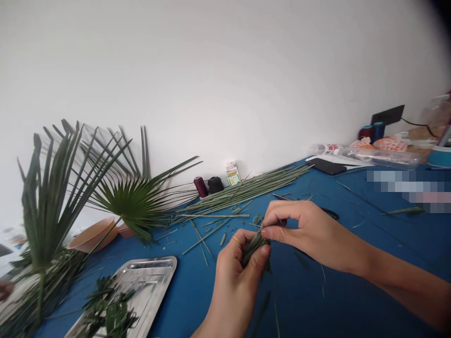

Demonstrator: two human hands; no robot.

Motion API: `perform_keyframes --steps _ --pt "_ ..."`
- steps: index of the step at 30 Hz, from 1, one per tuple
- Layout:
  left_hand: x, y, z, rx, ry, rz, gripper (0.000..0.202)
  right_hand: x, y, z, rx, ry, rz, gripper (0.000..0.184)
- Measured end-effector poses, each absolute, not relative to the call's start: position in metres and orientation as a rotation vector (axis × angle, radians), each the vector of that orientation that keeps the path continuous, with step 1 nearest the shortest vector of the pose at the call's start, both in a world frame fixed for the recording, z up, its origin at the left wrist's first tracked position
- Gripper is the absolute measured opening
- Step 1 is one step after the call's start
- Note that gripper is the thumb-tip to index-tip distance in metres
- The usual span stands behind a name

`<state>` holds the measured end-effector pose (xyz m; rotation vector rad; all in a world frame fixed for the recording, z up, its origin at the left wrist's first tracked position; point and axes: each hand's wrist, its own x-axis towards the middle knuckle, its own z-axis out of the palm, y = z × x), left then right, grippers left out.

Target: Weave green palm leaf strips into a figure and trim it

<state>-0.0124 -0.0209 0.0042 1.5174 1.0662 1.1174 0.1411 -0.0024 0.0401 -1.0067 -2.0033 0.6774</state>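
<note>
Over the blue table, my left hand is closed around a small bundle of folded green palm leaf, its thumb pressed along the near side. A yellow ring is on one of its fingers. My right hand pinches the bundle's upper end between thumb and fingertips, so both hands meet there. Whether a separate thin strand lies in that pinch is too small to tell. Narrow leaf ends hang below the left hand. Behind the right hand, a dark looped handle, perhaps of scissors, shows in part.
A metal tray at lower left holds woven leaf pieces. Fan palm leaves, an orange bowl and thread spools stand behind. Long leaf strips lie along the wall. A black phone rests right. Another person's hand shows far left.
</note>
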Motion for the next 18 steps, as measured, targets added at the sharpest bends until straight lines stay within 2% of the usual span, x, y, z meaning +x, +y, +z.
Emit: perform_keyframes --steps 6,10,14,18 --pt "-0.014 -0.016 0.008 1.314 0.936 1.198 0.026 0.148 -0.001 0.041 -0.994 -2.027 0.772 0.022" --pt "-0.017 -0.015 0.013 1.176 0.897 1.152 0.023 0.162 0.003 0.032 -0.794 -2.087 0.582 0.011" --pt "-0.016 -0.016 0.014 1.142 0.832 1.108 0.021 0.168 -0.001 0.021 -0.556 -2.16 0.449 0.018" --pt "-0.013 -0.018 0.014 1.115 0.863 1.122 0.023 0.162 -0.008 0.017 -0.515 -2.113 0.42 0.019"
